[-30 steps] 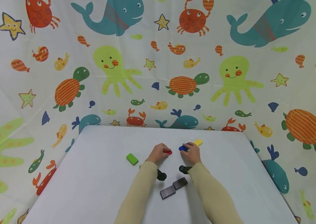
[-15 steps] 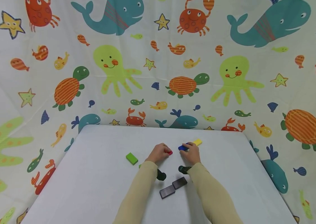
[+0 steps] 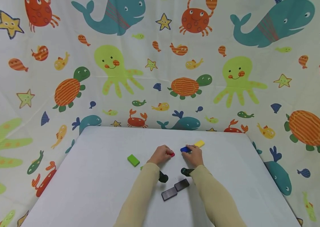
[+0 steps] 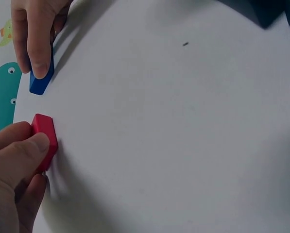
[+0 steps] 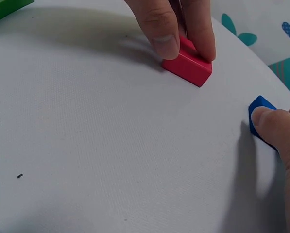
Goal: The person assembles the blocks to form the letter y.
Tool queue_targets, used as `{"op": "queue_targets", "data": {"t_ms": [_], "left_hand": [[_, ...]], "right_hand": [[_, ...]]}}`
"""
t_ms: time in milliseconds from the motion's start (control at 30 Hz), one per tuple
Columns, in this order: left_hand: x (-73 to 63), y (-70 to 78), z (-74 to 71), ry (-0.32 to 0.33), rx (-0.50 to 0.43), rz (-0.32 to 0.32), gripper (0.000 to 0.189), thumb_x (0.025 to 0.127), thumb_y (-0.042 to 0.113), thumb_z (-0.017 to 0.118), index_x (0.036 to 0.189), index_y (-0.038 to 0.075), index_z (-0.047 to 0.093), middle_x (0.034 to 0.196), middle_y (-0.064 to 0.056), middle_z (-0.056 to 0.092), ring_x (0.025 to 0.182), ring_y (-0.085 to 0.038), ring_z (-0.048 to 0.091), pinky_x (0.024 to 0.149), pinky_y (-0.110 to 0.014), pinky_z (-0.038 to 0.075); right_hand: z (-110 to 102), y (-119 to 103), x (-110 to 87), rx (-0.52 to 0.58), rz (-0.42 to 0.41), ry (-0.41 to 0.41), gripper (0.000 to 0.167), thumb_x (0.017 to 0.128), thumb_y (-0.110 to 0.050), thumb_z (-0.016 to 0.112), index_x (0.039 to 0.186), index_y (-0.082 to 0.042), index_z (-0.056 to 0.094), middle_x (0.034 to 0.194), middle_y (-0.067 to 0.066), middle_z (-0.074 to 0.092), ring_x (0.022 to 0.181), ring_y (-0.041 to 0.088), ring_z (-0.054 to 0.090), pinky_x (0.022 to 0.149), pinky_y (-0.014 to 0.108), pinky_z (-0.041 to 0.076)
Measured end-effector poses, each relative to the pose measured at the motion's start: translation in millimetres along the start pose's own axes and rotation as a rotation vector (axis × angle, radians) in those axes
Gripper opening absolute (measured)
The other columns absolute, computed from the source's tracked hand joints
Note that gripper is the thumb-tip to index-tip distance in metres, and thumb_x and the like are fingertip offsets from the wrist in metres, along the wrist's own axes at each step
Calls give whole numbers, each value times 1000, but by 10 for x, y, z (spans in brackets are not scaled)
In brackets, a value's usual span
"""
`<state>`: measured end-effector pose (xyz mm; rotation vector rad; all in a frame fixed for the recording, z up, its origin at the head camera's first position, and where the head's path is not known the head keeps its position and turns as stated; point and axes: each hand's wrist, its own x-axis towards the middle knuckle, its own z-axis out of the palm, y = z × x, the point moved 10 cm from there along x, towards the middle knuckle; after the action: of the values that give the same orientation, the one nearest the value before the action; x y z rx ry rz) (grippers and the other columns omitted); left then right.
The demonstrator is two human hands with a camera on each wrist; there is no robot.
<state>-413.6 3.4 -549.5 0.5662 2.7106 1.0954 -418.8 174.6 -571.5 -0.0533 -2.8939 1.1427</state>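
A red block (image 5: 191,68) is pinched between the thumb and fingers of my left hand (image 3: 160,155), near the middle of the white table. To its right, my right hand (image 3: 194,156) grips a blue block (image 3: 185,149) by its sides. In the left wrist view a short gap separates the red block (image 4: 46,131) from the blue block (image 4: 41,83). Just behind the right hand's fingers lies a yellow block (image 3: 199,143). Fingers cover part of both held blocks.
A green block (image 3: 133,160) lies left of the left hand, and a second green piece (image 3: 141,168) is mostly hidden by the left sleeve. Two dark grey blocks (image 3: 169,194) lie end to end between the forearms. A patterned curtain (image 3: 160,63) hangs behind the table (image 3: 92,189).
Both hands stay almost still on their blocks. The right hand's fingers shift slightly on the blue block, and the head view drifts a little.
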Motion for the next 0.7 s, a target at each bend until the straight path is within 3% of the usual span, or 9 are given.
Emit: {"op": "queue_targets", "data": {"t_ms": [400, 700], "left_hand": [[6, 137, 58, -8, 3, 57, 22, 87, 3, 71, 109, 2, 74, 105, -10, 68, 100, -24, 61, 94, -37, 49], [25, 141, 63, 7, 20, 46, 22, 86, 2, 72, 108, 3, 75, 104, -9, 69, 100, -23, 62, 94, -37, 49]], "right_hand": [[-47, -113, -29, -47, -88, 43, 46, 88, -28, 74, 127, -5, 65, 128, 25, 58, 124, 44, 47, 105, 58, 36], [-11, -77, -39, 46, -43, 69, 45, 88, -30, 74, 127, -9, 66, 134, 21, 53, 126, 43, 43, 105, 59, 35]]}}
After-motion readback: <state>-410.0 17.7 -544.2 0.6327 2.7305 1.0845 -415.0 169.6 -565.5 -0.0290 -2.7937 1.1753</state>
